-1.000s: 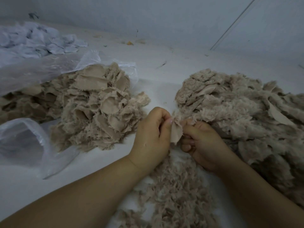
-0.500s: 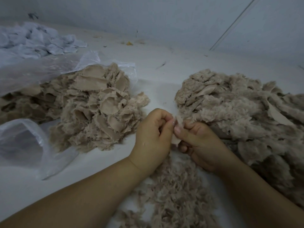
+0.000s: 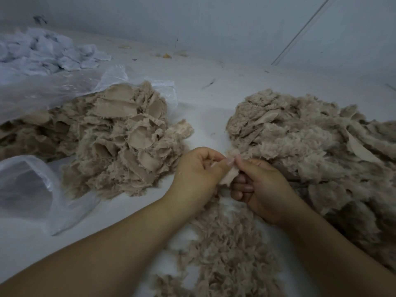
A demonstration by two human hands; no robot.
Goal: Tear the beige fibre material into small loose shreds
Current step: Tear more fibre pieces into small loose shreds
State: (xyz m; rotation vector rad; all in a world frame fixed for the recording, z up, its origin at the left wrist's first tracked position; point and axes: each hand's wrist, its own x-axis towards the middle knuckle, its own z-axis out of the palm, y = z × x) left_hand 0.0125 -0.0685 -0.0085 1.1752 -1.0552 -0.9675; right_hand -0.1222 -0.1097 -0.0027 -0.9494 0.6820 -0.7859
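A small beige scrap [image 3: 228, 176] is pinched between the left hand [image 3: 197, 170] and right hand [image 3: 263, 185]. Below them lie finished shreds [image 3: 225, 249]; left of the hands, a large untorn pile [image 3: 120, 142] remains, so much is left.

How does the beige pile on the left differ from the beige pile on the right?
The left pile shows many flat, smooth patches among frayed edges; the right pile looks mostly fluffy and woolly, with only a few flat pieces. The left pile lies partly on and under a clear plastic bag; the right pile lies on the bare white surface. The right pile spreads wider, past the frame edge. Both are the same beige colour.
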